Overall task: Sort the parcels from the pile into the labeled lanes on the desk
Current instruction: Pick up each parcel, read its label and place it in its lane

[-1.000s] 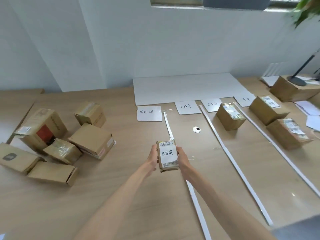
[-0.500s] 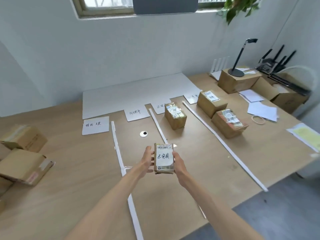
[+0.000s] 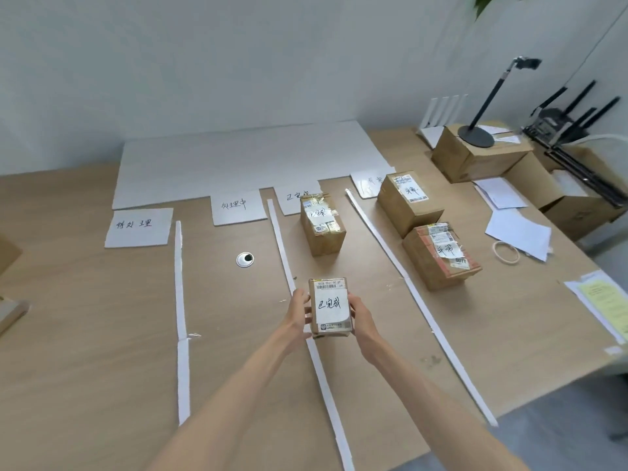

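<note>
A small brown parcel [image 3: 329, 305] with a white handwritten label is held above the desk between my left hand [image 3: 299, 312] on its left side and my right hand [image 3: 361, 316] on its right side. It hangs over the white strip [image 3: 282, 239] that bounds the third lane on the left. Further back in that lane one taped parcel [image 3: 323, 224] stands below its lane label [image 3: 295, 198]. The rightmost lane holds two parcels [image 3: 409, 202] [image 3: 441, 254]. Lane labels [image 3: 138, 227] [image 3: 238, 206] mark the two left lanes.
A white board [image 3: 238, 164] lies at the back of the desk. A round cable hole [image 3: 245, 259] sits in the second lane. Cardboard boxes [image 3: 475, 158], a lamp stand [image 3: 475, 136], loose papers [image 3: 516, 232] and a tape ring [image 3: 506, 252] crowd the right end. Pile parcels [image 3: 10, 314] show at the left edge.
The view has swung right, so the pile has slid almost out at the left. Both hands have carried the small parcel rightward, over the strip beside the third lane.
</note>
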Demonstrator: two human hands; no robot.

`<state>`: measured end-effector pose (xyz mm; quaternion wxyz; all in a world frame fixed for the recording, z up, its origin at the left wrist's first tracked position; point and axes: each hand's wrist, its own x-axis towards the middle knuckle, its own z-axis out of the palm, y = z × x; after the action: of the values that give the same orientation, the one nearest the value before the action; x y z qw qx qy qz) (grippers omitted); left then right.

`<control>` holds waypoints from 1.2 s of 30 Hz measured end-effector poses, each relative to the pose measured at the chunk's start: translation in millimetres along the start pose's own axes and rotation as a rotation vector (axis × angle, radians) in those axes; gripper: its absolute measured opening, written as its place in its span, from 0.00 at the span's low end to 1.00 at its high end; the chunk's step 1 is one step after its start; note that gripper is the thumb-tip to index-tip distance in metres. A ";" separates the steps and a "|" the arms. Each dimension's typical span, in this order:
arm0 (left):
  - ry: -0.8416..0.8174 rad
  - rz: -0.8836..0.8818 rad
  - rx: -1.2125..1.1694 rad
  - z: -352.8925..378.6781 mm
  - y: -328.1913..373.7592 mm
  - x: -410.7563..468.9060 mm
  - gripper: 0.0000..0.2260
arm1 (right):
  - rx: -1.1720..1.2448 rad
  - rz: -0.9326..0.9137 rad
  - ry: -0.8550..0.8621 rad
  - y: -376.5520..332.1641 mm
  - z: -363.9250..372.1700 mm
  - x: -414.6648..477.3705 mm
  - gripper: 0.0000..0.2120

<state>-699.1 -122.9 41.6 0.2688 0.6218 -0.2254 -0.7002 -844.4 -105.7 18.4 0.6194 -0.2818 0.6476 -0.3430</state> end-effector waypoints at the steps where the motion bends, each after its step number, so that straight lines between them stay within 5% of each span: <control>1: 0.005 -0.012 -0.017 5.6 4.7 11.6 0.19 | -0.008 0.024 0.011 -3.8 -5.5 13.6 0.18; 17: 0.183 -0.057 -0.195 78.2 65.5 120.8 0.18 | -0.124 0.131 -0.141 -41.9 -50.4 190.4 0.24; 30: 0.335 -0.060 -0.292 102.2 64.4 166.3 0.26 | -0.181 0.074 -0.271 -67.9 -79.8 207.8 0.19; 36: 0.404 -0.053 -0.306 98.3 60.7 140.3 0.26 | -0.246 -0.036 -0.154 -79.5 -89.9 190.5 0.18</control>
<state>-802.3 -262.6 -11.8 0.3812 0.7068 -0.0420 -0.5944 -952.8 -295.7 -34.7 0.6216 -0.3928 0.6301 -0.2495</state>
